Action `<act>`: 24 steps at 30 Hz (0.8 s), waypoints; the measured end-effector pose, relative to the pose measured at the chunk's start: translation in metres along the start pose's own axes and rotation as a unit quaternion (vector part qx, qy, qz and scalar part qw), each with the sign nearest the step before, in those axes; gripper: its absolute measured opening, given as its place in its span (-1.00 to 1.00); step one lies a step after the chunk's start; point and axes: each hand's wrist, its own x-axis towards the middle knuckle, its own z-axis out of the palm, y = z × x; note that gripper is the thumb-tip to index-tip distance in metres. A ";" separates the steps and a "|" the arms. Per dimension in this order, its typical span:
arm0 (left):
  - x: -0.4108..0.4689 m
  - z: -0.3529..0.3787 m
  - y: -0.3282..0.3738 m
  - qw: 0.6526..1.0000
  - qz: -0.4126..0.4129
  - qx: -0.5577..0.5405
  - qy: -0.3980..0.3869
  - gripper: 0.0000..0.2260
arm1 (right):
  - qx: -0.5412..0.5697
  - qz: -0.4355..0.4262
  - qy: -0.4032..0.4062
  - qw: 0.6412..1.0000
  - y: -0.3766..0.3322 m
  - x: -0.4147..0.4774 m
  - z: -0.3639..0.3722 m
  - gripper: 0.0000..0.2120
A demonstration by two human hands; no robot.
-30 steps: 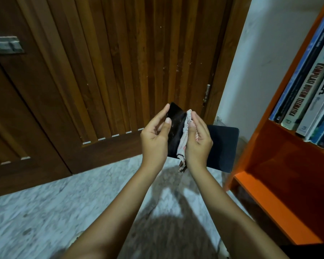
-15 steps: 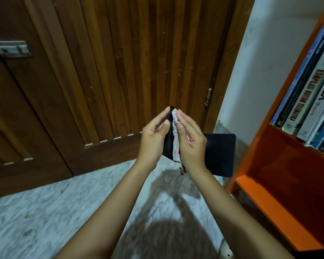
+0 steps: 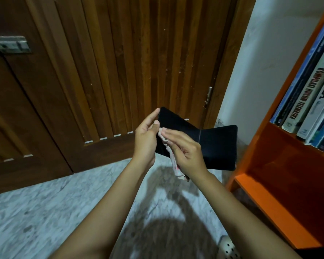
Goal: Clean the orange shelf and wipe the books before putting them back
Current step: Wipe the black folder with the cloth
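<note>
Your left hand (image 3: 145,141) pinches the open black book (image 3: 217,144), spread left-right; your right hand (image 3: 187,152) grips the cloth (image 3: 173,161) against it. The orange shelf (image 3: 269,208) holds leaning books (image 3: 307,94).

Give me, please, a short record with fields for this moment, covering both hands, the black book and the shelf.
left hand: grips the black book by its left edge
right hand: presses a white cloth onto the book's open inner face
black book: open, held up in front of the wooden door
orange shelf: at right, a row of books leaning on its upper board
</note>
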 end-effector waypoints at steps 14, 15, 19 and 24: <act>0.011 -0.009 -0.027 0.995 -0.034 -0.004 0.098 -0.69 | 0.003 0.110 0.058 0.992 0.015 -0.035 -0.006 -0.78; 0.010 -0.007 -0.029 0.994 -0.040 -0.008 0.101 -0.68 | 0.009 0.142 0.105 0.984 0.014 -0.034 -0.006 -0.79; 0.008 -0.001 -0.039 0.992 -0.075 -0.028 0.100 -0.65 | 0.016 0.196 0.139 0.971 0.011 -0.028 0.002 -0.82; 0.008 0.002 -0.040 0.988 -0.113 -0.047 0.092 -0.61 | 0.005 0.158 0.050 0.986 0.009 -0.032 0.008 -0.79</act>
